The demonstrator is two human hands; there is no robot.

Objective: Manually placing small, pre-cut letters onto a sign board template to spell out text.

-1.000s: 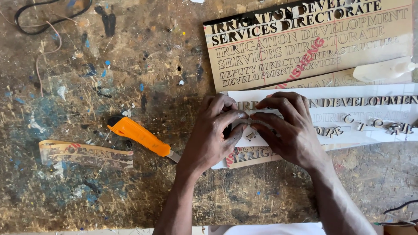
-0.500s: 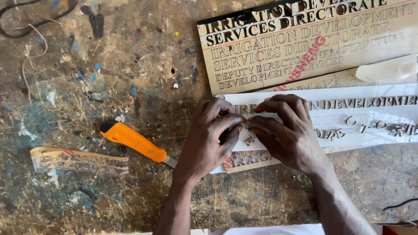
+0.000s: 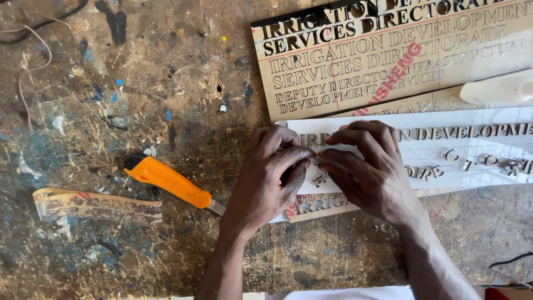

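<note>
Left hand (image 3: 266, 178) and right hand (image 3: 369, 169) fingertips pinch-grip small cut letters on white sign panel (image 3: 444, 125); orange utility knife (image 3: 169, 180) left on worktop (image 3: 139, 83).

Bright, even daylight, soft and diffuse. Only faint shadows under each hand, mid-frame. Mild glare on the white strip (image 3: 355, 125) at right and the white object (image 3: 497, 91) upper right, slightly blown out. Sharp focus throughout, no motion blur. Little edge distortion.
</note>
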